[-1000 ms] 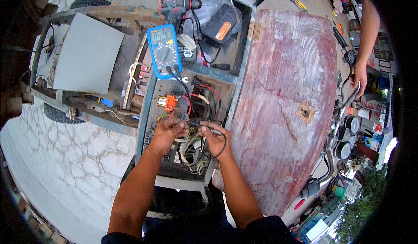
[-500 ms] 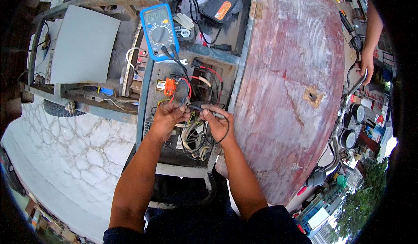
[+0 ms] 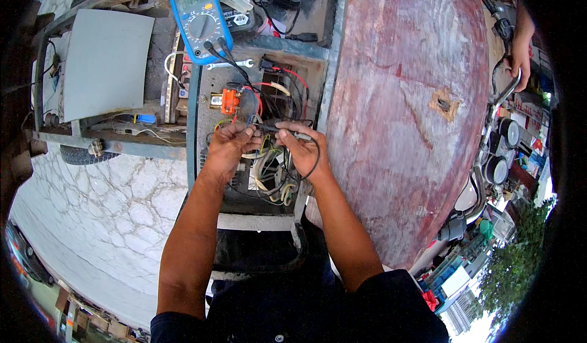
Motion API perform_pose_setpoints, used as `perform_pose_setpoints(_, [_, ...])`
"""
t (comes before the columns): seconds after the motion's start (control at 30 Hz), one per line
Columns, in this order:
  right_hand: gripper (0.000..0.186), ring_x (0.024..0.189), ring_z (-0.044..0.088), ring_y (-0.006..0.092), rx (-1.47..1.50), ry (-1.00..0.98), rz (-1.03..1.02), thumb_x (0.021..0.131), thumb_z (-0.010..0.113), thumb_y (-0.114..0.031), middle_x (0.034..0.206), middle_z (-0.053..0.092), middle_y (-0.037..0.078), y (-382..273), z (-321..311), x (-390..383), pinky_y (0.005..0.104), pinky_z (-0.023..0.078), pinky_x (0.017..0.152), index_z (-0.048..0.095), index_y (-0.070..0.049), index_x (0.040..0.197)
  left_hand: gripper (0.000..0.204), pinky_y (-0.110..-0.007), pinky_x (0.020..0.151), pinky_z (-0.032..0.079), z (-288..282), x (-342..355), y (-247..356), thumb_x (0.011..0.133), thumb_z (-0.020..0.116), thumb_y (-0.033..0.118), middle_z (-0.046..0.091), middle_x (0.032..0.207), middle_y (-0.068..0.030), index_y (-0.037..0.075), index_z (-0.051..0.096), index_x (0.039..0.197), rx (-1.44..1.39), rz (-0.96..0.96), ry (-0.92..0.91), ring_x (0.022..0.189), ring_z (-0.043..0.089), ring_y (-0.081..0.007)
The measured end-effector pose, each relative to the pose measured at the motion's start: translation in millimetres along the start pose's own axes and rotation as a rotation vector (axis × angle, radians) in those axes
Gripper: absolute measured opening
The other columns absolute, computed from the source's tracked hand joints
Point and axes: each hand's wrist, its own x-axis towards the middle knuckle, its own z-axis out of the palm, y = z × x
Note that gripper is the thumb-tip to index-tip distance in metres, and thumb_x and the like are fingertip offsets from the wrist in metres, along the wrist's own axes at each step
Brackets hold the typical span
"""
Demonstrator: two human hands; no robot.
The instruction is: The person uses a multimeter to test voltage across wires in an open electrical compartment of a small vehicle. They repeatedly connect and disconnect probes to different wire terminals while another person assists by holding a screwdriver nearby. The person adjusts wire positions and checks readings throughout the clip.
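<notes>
A slim, smooth test probe [image 3: 302, 137], dark with a grey section, lies nearly level above tangled cream and black wires [image 3: 267, 170] in the frame's compartment; the right hand [image 3: 306, 153] pinches it between thumb and fingers, its thin black lead [image 3: 318, 157] curving beside that hand; the left hand [image 3: 228, 147] pinches thin wire ends [image 3: 251, 120], their tips too small to tell; beyond sit a glossy, ribbed orange block [image 3: 230, 102] and a rounded blue plastic multimeter [image 3: 202, 28]; rightward spreads a scuffed, reddish, streaky panel [image 3: 397, 123].
</notes>
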Motion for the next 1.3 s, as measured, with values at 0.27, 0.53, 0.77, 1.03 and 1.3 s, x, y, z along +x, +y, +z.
perform_pose_setpoints(0.27, [0.021,0.078,0.062,0.0120,0.049,0.023,-0.030,0.090,0.063,-0.012,0.088,0.067,0.007,2.1,0.9,0.3,0.0261,0.052,0.073,0.065,0.003,0.104,0.013,-0.032,0.076,0.054,2.6,-0.5,3.3,0.089,0.061,0.010,0.067,0.092,-0.0111,0.001,0.062,0.099,0.035,-0.004,0.009,0.082,0.065,-0.0204])
perform_pose_setpoints(0.53, [0.028,0.064,0.057,0.0133,0.332,0.349,-0.150,0.091,0.059,-0.024,0.073,0.063,0.006,-22.1,-7.9,-8.0,0.0259,0.047,0.059,0.064,0.003,0.088,0.011,-0.031,0.075,0.055,-8.2,5.3,0.6,0.091,0.059,0.009,0.067,0.096,-0.0118,0.002,0.062,0.098,-0.004,0.016,0.031,0.079,0.066,-0.0190])
perform_pose_setpoints(0.77, [0.047,0.053,0.047,0.0143,0.268,0.306,-0.085,0.093,0.051,-0.037,0.058,0.054,0.006,-23.6,-26.8,-27.6,0.0284,0.034,0.051,0.052,-0.003,0.060,0.012,-0.024,0.067,0.048,1.1,2.1,11.2,0.091,0.059,0.010,0.068,0.092,-0.0072,0.001,0.062,0.099,0.110,0.009,0.067,0.074,0.060,-0.0102])
perform_pose_setpoints(1.03, [0.050,0.048,0.041,0.0180,0.163,0.152,-0.044,0.092,0.046,-0.034,0.053,0.044,0.011,-16.9,-20.2,-63.6,0.0296,0.030,0.047,0.039,-0.004,0.052,0.011,-0.022,0.065,0.045,3.3,4.9,6.9,0.090,0.060,0.010,0.069,0.090,-0.0060,0.002,0.063,0.098,0.125,0.049,0.037,0.069,0.056,-0.0078])
perform_pose_setpoints(1.3, [0.051,0.052,0.046,0.0154,0.330,0.123,-0.028,0.092,0.050,-0.036,0.053,0.048,0.007,-19.0,-32.1,-91.8,0.0299,0.033,0.051,0.046,-0.004,0.053,0.012,-0.023,0.065,0.045,-3.8,3.7,8.7,0.091,0.059,0.011,0.068,0.090,-0.0071,0.002,0.062,0.098,0.112,0.047,0.039,0.068,0.056,-0.0090])
